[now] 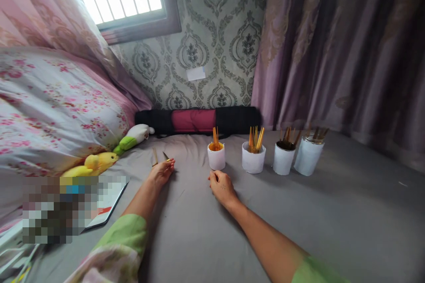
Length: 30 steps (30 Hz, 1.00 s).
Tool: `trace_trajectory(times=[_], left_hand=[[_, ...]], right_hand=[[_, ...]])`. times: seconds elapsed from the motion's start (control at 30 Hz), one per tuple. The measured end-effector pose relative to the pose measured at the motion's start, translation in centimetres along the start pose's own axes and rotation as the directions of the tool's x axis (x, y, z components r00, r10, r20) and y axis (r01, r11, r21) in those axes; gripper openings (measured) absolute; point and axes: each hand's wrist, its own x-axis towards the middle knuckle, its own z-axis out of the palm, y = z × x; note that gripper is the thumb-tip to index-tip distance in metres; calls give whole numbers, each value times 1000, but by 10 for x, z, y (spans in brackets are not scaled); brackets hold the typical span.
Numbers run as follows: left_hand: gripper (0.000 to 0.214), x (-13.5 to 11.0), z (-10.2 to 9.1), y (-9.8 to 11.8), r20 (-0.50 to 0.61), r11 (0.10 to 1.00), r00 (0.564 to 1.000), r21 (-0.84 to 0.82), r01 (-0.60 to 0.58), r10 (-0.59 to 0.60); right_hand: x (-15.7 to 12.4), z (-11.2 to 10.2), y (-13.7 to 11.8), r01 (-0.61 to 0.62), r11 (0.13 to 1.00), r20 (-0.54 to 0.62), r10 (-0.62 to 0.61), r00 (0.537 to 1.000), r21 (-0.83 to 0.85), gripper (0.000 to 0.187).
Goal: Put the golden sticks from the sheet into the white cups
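My left hand [162,172] is closed, palm turned partly up. At its fingertips is a short thin stick [166,156] with a dark pointed end and a gold part. Just beyond the wrist, another slim brownish stick [155,157] lies on the grey sheet. My right hand [222,186] rests with fingers curled, and whatever they may hold is hidden. Right behind it stands a white-wrapped cup [216,160] with a few golden sticks [216,139]. To the right, a wider white cup [253,162] holds several golden sticks. Two white-wrapped jars [283,162] [308,158] contain darker brown sticks.
The grey sheet [189,230] spreads under everything. A black and maroon roll [194,120] lies along the wall. On the left are a floral pillow [66,101], plush toys [134,137], a tablet-like flat object [111,203] and white cables [25,258], partly pixelated.
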Motion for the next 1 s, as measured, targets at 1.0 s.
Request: trace_trajectory(times=[1.0], left_hand=[[20,-98,11,-48,324,992,940,29,-124,108]], right_hand=[[2,3,5,55,997,15,-56,998,63,39]])
